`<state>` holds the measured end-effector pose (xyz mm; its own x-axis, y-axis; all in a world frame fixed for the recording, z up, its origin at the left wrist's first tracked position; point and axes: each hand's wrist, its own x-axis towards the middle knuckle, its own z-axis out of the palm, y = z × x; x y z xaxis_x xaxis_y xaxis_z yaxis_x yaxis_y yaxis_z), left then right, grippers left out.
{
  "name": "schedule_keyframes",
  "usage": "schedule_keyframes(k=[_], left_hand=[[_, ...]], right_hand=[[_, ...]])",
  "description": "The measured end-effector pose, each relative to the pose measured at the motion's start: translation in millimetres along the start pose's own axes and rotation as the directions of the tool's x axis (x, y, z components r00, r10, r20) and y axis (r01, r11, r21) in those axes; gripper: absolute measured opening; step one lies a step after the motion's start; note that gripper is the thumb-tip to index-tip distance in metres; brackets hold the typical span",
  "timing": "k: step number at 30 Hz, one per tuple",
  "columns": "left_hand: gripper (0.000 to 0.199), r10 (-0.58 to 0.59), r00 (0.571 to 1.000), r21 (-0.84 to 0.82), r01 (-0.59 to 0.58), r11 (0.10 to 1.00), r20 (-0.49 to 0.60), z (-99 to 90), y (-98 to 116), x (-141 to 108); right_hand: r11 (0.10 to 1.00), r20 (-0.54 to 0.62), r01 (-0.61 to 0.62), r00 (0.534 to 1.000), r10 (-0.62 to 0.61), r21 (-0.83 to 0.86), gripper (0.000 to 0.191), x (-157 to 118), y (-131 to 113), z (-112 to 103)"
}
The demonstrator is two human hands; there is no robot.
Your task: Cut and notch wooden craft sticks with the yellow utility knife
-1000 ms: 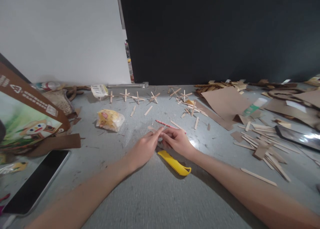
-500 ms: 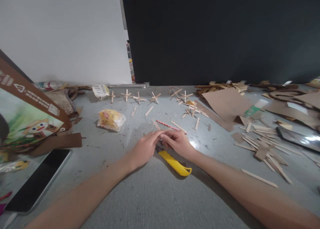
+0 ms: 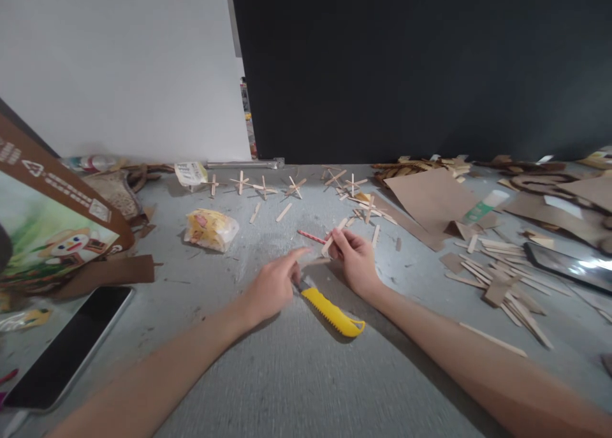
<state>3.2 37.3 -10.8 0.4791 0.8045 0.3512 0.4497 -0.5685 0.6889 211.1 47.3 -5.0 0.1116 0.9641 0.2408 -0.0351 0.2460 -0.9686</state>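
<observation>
My right hand pinches a wooden craft stick between thumb and fingers, tilted over the table. To its left, my left hand rests low with the index finger stretched out, holding nothing that I can see. Between the hands is a blurred pale stick; whether either hand touches it is unclear. A yellow utility knife lies just below both hands. Behind the right fingertips is a red patterned pencil or straw, partly hidden by that hand.
Several crossed-stick pieces stand along the back. A yellow plastic packet lies left of centre. Loose sticks, cardboard and a glue stick lie at right. A phone and a printed box are at left.
My hands were together over something hidden; now they have parted. The right has moved up and right and holds a craft stick; the left index finger has straightened.
</observation>
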Motion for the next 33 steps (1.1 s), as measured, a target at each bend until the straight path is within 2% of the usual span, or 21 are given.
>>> schedule_keyframes(k=[1, 3, 6, 7, 8, 10, 12, 13, 15, 17, 20, 24, 29, 33], left_hand=[[0.052, -0.068, 0.993, 0.009, 0.069, 0.998, -0.095, 0.3, -4, 2], [0.04, -0.185, 0.936, 0.029, 0.202, 0.979, -0.298, -0.3, -15, 6], [0.046, -0.174, 0.858, 0.125, 0.265, 0.956, -0.484, -2.8, -31, 13], [0.048, -0.138, 0.852, 0.156, 0.248, 0.956, -0.506, -3.7, -32, 14], [0.047, -0.096, 0.858, 0.179, 0.212, 0.961, -0.504, -4.4, -31, 15], [0.036, -0.033, 0.902, 0.171, 0.117, 0.978, -0.43, -5.3, -23, 14], [0.026, -0.032, 0.966, 0.056, 0.048, 0.997, -0.256, -5.5, -8, 11], [0.028, -0.058, 0.988, -0.022, 0.056, 0.998, -0.141, -5.3, -1, 9], [0.035, -0.077, 0.996, -0.119, 0.082, 0.99, 0.041, -4.5, 9, 7], [0.042, -0.084, 0.99, -0.172, 0.103, 0.98, 0.116, -3.4, 13, 5], [0.047, -0.091, 0.988, -0.201, 0.114, 0.973, 0.121, -2.3, 9, 6], [0.051, -0.069, 0.991, -0.223, 0.093, 0.97, 0.113, -2.1, 4, 8], [0.053, -0.101, 0.995, -0.2, 0.097, 0.975, -0.01, -2.4, 0, 10], [0.048, -0.187, 0.977, -0.076, 0.18, 0.981, -0.099, -2.7, -7, 11]], right_hand=[[1.0, -0.041, 0.016, 0.999, -0.016, -0.009, 0.057, 0, 0, 0], [0.999, -0.058, 0.019, 0.998, -0.021, -0.04, 0.057, 0, 0, 0], [0.997, -0.022, 0.004, 1.0, -0.005, -0.082, 0.057, -1, 1, 1], [0.996, -0.01, -0.004, 1.0, 0.003, -0.091, 0.057, -1, 1, 2], [0.995, 0.003, -0.013, 1.0, 0.014, -0.096, 0.056, -1, 2, 2], [0.994, 0.048, -0.036, 0.998, 0.041, -0.1, 0.055, -1, 4, 3], [0.995, 0.116, -0.043, 0.992, 0.054, -0.092, 0.052, -1, 6, 4], [0.996, 0.158, -0.036, 0.986, 0.049, -0.086, 0.05, -2, 7, 5], [0.996, 0.242, 0.0, 0.97, 0.021, -0.085, 0.047, -3, 7, 6], [0.993, 0.314, 0.05, 0.949, -0.015, -0.105, 0.045, -5, 6, 7], [0.981, 0.369, 0.114, 0.928, -0.049, -0.155, 0.043, -7, 3, 6], [0.966, 0.386, 0.156, 0.92, -0.067, -0.205, 0.043, -8, 0, 6], [0.978, 0.328, 0.099, 0.944, -0.034, -0.183, 0.045, -6, 3, 8], [0.985, 0.268, 0.047, 0.963, 0.0, -0.169, 0.042, -7, 5, 8]])
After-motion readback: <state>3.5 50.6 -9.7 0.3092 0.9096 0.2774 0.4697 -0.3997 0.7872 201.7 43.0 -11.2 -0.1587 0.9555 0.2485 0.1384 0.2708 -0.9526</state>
